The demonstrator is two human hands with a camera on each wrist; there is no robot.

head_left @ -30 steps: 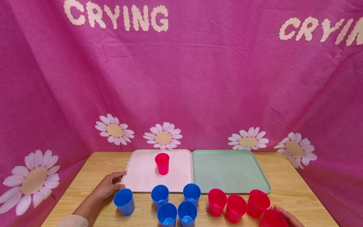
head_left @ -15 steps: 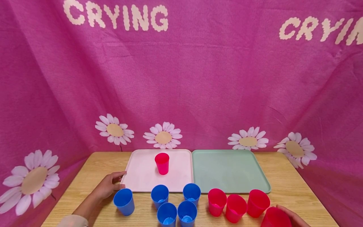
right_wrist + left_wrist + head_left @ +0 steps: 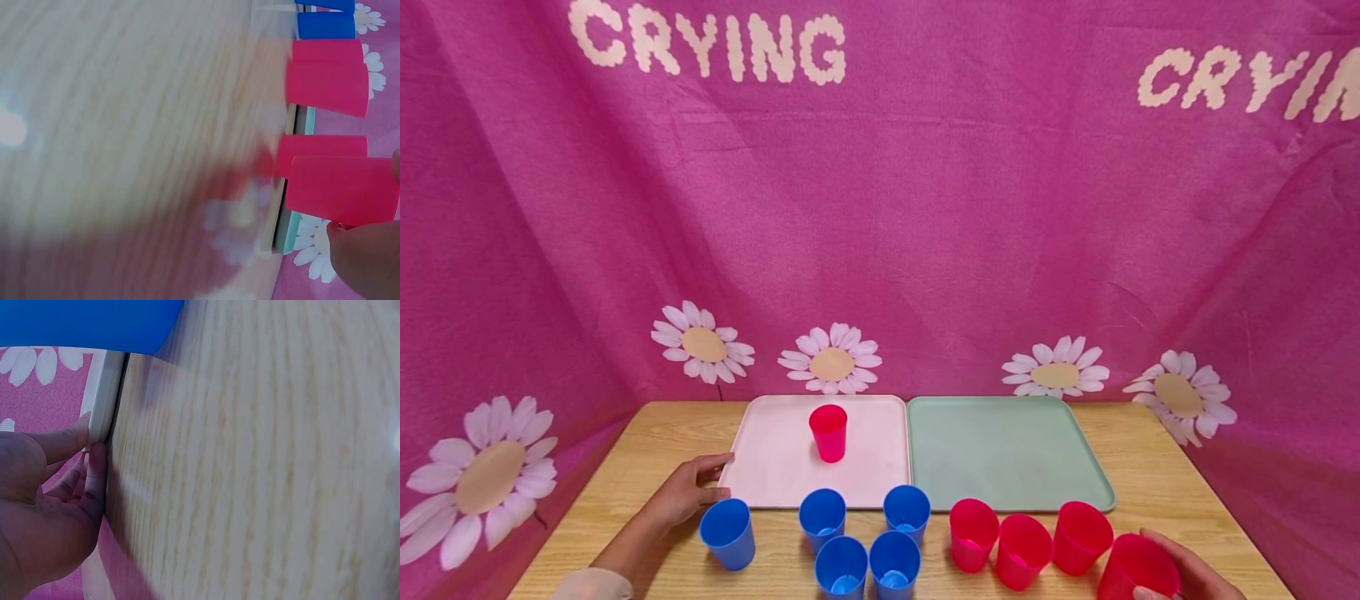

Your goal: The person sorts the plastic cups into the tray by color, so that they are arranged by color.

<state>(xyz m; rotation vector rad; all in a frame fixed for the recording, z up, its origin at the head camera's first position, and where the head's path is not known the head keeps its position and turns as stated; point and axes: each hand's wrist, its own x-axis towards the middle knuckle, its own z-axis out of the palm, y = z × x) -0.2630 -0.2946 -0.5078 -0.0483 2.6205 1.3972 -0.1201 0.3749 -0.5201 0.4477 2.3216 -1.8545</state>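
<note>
Nearest, at the right front of the table (image 3: 1180,500), the right hand (image 3: 1183,571) pinches a red cup (image 3: 1138,571) near its rim, its long axis close to vertical. Any move of it seems to turn on direction: both trays lie ahead and to its left, and a neighbouring red cup (image 3: 1081,537) stands just beside it on that side, with two further red cups (image 3: 1024,552) beyond. The right hand is plainly the nearer; the left hand (image 3: 688,492) is well across, past four blue cups (image 3: 895,567) and close to a fifth blue cup (image 3: 727,535). Its thumb and fingers touch the edge of the pale pink tray (image 3: 775,467), bent, though I cannot tell whether they pinch it or merely rest there. Farther right lies the green tray (image 3: 1015,458); one red cup stands upright on the pink one. The head view crops the held cup's foot; the right wrist view shows it, seemingly raised slightly, plus the thumb against the side. Only the left wrist view shows the pink tray's outer wall, low against the wood.
</note>
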